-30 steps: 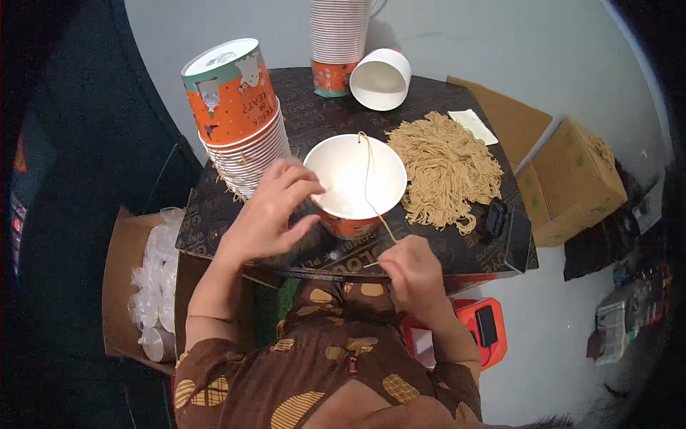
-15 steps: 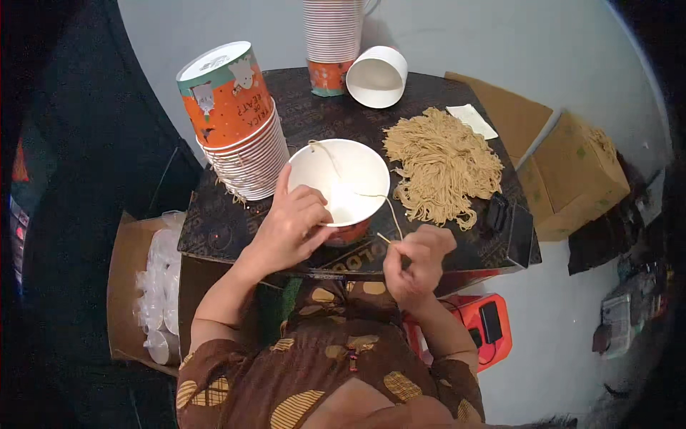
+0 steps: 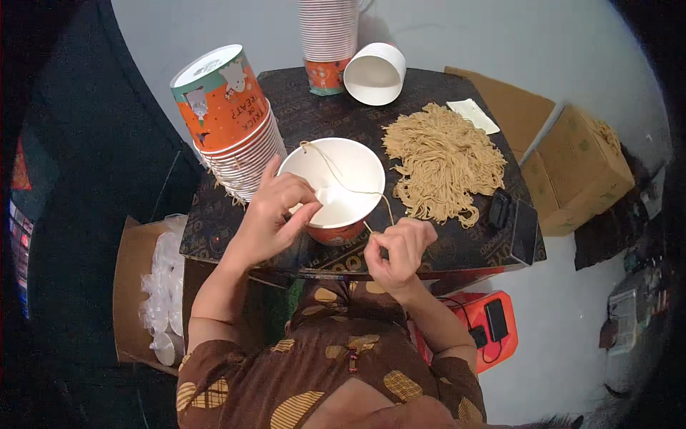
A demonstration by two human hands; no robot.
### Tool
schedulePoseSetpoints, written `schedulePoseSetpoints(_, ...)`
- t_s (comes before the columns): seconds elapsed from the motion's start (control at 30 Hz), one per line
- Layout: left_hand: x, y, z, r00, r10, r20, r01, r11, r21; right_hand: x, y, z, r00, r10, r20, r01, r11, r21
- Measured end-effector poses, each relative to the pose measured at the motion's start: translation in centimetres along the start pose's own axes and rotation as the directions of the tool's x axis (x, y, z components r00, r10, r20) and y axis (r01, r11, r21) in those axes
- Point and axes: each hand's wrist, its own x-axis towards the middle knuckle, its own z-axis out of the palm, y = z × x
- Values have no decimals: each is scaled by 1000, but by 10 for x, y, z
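A white-lined paper bucket (image 3: pixel 350 163) with an orange outside stands upright near the table's front edge. My left hand (image 3: pixel 271 213) grips its near-left rim, index finger raised, thumb and other fingers bent at the wall. From the far-left rim a tan cord (image 3: pixel 330 166) runs loosely across the inside and over the right rim. My right hand (image 3: pixel 400 250) pinches this cord just outside the bucket, a short end poking out by the fingertips. To the right lies a heap of tan cords (image 3: pixel 446 164).
An upside-down stack of buckets (image 3: pixel 221 107) stands at the left, another stack (image 3: pixel 327 43) at the back beside a bucket on its side (image 3: pixel 375 75). A black object (image 3: pixel 500 209) lies at the table's right. Cardboard boxes (image 3: pixel 582 171) flank the table; below is a red stool (image 3: pixel 506 304).
My right hand has moved a little left and closer to the bucket with the cord. My left hand has shifted slightly left at the rim, its thumb now higher.
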Motion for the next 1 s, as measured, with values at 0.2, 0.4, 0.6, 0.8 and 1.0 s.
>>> schedulePoseSetpoints(0.2, 8, 0, -1, 999, 22, 40, -23, 999, 33, 0, 0, 2, 1000, -1, 18, 1, 1000, 9)
schedulePoseSetpoints(0.4, 15, 5, 0, 993, 6, 121, -14, 998, 64, 1, 1, 5, 999, 11, 49, -10, 1000, -8)
schedulePoseSetpoints(0.6, 30, 8, 5, 948, -23, 318, 17, 1000, 23, 5, 2, 10, 999, 16, 35, -16, 1000, 1)
schedulePoseSetpoints(0.8, 53, 3, 16, 838, 18, 546, 24, 997, -70, 8, 2, 11, 999, 15, 45, -16, 1000, 8)
schedulePoseSetpoints(1.0, 56, -8, 30, 796, 41, 604, 62, 987, -149, 6, 3, 13, 999, 23, 41, -24, 1000, 9)
